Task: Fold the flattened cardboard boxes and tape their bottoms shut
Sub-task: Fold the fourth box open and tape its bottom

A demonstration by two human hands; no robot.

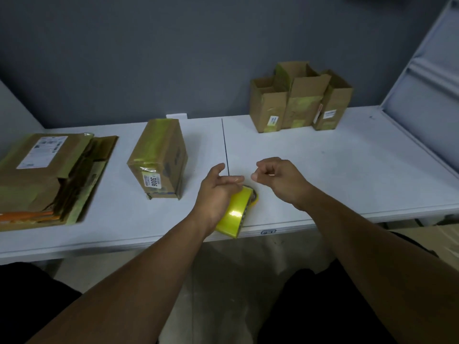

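White table right across in front of you, a dark seam running down its middle. Far left, the stack of flattened boxes lies flat, a white label on the top sheet, yellowish tape on the edges. At the back right stands a cluster of folded boxes, upright, top flaps open, pressed against one another. Between the stack and the seam sits a single taped box, closed face up with a yellowish strip along it and a "3006" label facing you.

Near the front edge, just right of the seam, there's the yellow tape roll, tilted, partly under your wrist. Your left hand is over it, fingers fairly straight and pointing right, thumb lifted. Whether it touches the roll, I cannot tell. Your right hand hovers just beside it, fingers curled in, thumb meeting the forefinger. Whether anything is pinched there, I cannot tell.
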